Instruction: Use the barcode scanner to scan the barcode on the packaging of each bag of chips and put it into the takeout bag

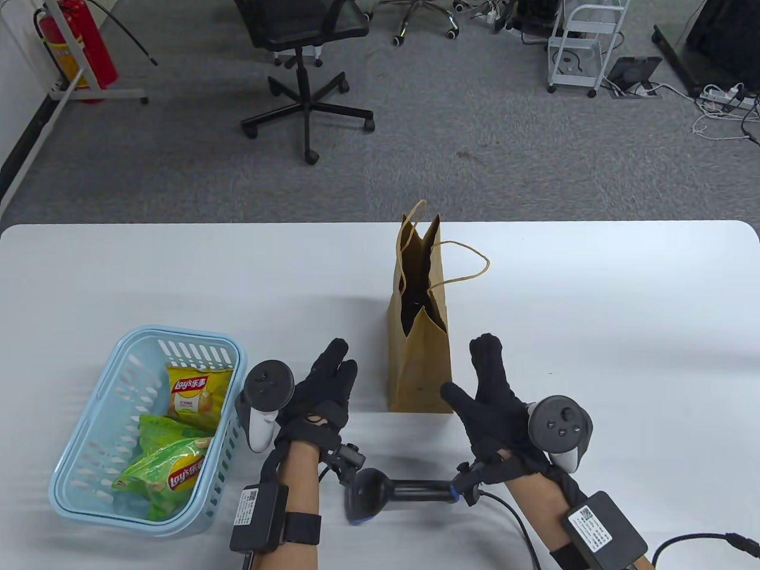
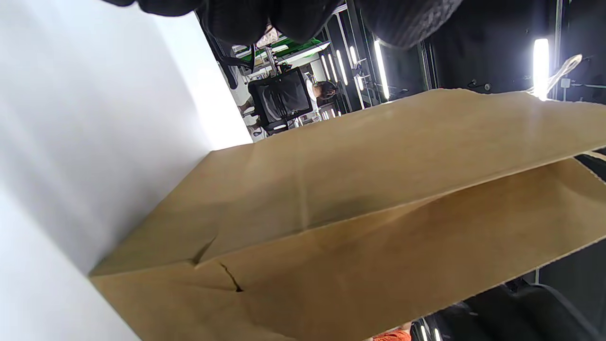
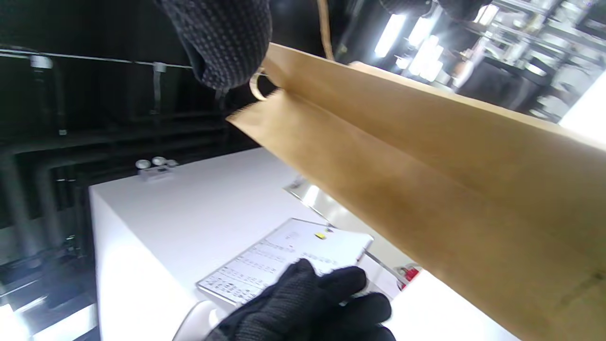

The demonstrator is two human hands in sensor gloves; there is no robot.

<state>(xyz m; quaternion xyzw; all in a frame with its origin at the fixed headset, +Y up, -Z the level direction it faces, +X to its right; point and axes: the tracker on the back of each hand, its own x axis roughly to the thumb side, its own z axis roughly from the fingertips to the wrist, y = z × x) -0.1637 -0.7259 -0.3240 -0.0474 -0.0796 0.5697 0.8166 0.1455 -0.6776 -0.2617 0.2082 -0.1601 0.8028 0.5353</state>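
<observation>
A brown paper takeout bag stands upright at the table's middle, mouth open, one handle drooping right. It fills the left wrist view and the right wrist view. My left hand hovers just left of the bag, fingers straight, holding nothing. My right hand is just right of it, fingers straight, thumb pointing at the bag's base. A black barcode scanner lies on the table between my wrists. A blue basket at the left holds a yellow chip bag and green chip bags.
The white table spreads to the right of the bag. Beyond its far edge is grey carpet with a black office chair, a red fire extinguisher and a white cart. A cable runs from my right wrist.
</observation>
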